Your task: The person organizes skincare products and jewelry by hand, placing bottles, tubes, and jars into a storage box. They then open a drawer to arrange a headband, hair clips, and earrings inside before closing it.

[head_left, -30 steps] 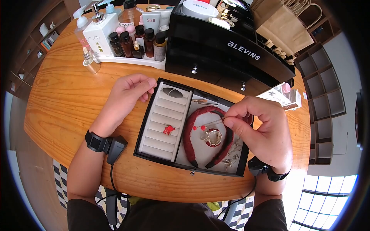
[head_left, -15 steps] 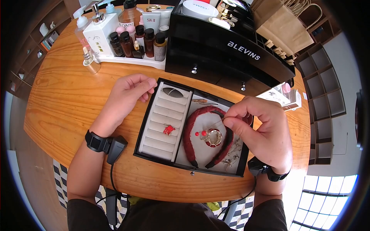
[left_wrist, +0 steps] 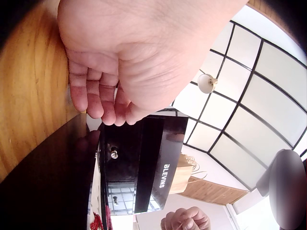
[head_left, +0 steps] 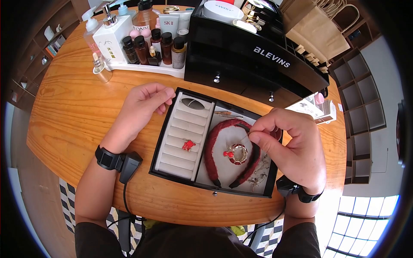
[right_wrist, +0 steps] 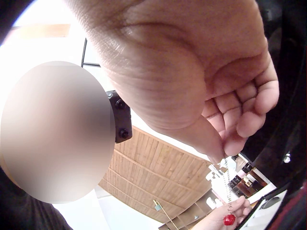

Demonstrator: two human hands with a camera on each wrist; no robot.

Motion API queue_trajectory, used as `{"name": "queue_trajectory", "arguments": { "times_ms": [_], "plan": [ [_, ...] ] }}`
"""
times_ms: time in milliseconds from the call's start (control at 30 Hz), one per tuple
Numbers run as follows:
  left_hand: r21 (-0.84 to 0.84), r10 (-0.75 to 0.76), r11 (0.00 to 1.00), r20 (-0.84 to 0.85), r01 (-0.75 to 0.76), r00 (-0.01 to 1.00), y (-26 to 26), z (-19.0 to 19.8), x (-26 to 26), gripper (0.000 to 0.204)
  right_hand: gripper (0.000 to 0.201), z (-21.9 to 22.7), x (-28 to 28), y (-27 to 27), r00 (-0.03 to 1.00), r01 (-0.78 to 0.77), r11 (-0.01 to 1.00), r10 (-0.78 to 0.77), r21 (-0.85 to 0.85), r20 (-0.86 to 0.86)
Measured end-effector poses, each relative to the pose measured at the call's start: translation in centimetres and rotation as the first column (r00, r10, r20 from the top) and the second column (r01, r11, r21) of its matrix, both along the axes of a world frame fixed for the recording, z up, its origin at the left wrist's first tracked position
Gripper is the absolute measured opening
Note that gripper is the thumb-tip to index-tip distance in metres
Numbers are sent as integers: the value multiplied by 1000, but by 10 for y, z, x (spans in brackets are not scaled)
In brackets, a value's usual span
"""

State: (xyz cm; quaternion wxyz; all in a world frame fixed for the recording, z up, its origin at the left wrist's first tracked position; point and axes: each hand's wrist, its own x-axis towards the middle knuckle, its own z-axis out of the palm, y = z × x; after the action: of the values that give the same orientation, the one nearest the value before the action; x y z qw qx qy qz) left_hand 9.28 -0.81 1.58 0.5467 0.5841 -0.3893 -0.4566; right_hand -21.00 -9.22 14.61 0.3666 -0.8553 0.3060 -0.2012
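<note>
A black jewellery drawer (head_left: pixel 172 179) lies on the table, with padded ring rows at left and an open compartment at right. My right hand (head_left: pixel 297 142) pinches a fine silver chain (right_wrist: pixel 227 179) between thumb and forefinger. Red beads (head_left: pixel 228 154) dangle from it, overlapping a gold-and-red ring-shaped piece (head_left: pixel 239 161) in the head view. That piece lies inside a dark red headband (head_left: pixel 210 155). Bent and relaxed, the fingers of my left hand (head_left: pixel 148 99) stay at the drawer's far left corner, gripping nothing visible. A red ornament (head_left: pixel 188 145) sits among the ring rows.
Behind the drawer stands a black BLEVINS cabinet (head_left: pixel 258 71) with small knobs. Several cosmetic bottles (head_left: pixel 140 49) fill a white tray (head_left: pixel 146 69) at back left. Silver jewellery (head_left: pixel 256 180) and thin pins (head_left: pixel 230 115) share the headband's compartment. Paper bags (head_left: pixel 316 32) stand at back right.
The dangling red beads have swung right and slightly down, over the gold-and-red piece, and come together in the head view. Both hands have kept their places.
</note>
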Motion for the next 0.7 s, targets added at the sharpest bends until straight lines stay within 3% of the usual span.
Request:
{"name": "queue_trajectory", "arguments": {
  "times_ms": [700],
  "plan": [
    [0, 15, 1000, 12, -15, 1000, 0, 1, -2, 21, 4, -3, 0, -1, 1000, 8, 1000, -8, -5, 12]
  ]
}}
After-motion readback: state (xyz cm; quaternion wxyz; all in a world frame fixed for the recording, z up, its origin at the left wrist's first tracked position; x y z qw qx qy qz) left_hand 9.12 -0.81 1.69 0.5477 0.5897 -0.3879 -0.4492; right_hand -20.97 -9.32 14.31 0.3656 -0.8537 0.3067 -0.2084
